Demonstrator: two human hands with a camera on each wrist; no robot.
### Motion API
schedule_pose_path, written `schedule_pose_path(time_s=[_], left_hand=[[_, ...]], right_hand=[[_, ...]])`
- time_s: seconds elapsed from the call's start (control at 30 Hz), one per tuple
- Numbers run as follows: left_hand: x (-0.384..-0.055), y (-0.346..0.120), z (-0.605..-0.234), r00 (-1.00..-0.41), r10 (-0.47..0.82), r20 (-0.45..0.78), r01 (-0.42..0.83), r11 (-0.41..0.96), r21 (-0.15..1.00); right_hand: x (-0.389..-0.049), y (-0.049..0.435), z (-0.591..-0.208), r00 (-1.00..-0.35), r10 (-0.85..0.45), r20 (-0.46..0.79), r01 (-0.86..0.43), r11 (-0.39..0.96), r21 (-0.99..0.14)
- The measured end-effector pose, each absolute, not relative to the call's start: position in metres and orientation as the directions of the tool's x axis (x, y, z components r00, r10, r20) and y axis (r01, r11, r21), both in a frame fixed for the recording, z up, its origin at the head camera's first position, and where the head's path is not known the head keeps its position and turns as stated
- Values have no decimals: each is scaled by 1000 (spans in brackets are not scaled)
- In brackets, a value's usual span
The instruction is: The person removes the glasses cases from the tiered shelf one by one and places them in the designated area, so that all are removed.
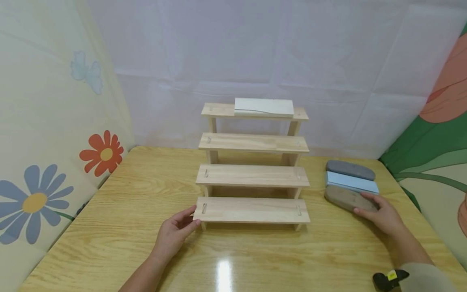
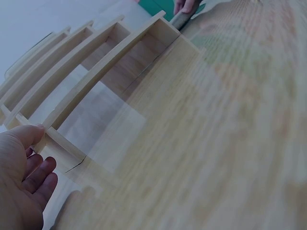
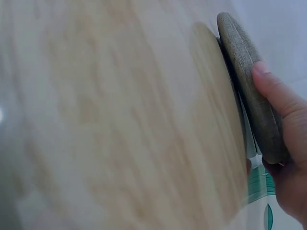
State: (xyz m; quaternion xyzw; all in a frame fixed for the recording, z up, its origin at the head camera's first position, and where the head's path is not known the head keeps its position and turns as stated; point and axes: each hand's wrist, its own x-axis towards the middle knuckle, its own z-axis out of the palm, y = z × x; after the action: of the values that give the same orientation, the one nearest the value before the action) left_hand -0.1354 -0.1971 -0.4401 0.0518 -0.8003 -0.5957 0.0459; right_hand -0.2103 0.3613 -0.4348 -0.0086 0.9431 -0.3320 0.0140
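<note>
A stepped wooden display rack (image 1: 251,176) with several tiers stands mid-table. My left hand (image 1: 176,234) pinches the left end of its lowest tier, thumb at the front edge; the left wrist view shows the thumb (image 2: 32,135) on that corner. On the right, my right hand (image 1: 383,215) grips the right end of a grey-brown glasses case (image 1: 346,198) between thumb and fingers. The right wrist view has this fabric-textured case (image 3: 252,86) tilted close over the table. Just behind it lie a light blue case (image 1: 352,182) and a dark grey glasses case (image 1: 350,169).
A white flat case (image 1: 264,106) lies on the rack's top tier. The wood-grain table (image 1: 146,182) reaches back to a pale cloth backdrop (image 1: 219,48). Flower-printed cloths hang at the left (image 1: 33,121) and right (image 1: 430,150). A black strap (image 1: 388,280) circles the right wrist.
</note>
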Motion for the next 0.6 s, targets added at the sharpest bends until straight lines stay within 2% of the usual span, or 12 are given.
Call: schedule_pose_path(time_s=[0.6], left_hand=[[-135, -198, -441, -991, -132, 9, -29, 285, 958]], right_hand=[[-211, 365, -441, -994, 106, 20, 73, 801, -594]])
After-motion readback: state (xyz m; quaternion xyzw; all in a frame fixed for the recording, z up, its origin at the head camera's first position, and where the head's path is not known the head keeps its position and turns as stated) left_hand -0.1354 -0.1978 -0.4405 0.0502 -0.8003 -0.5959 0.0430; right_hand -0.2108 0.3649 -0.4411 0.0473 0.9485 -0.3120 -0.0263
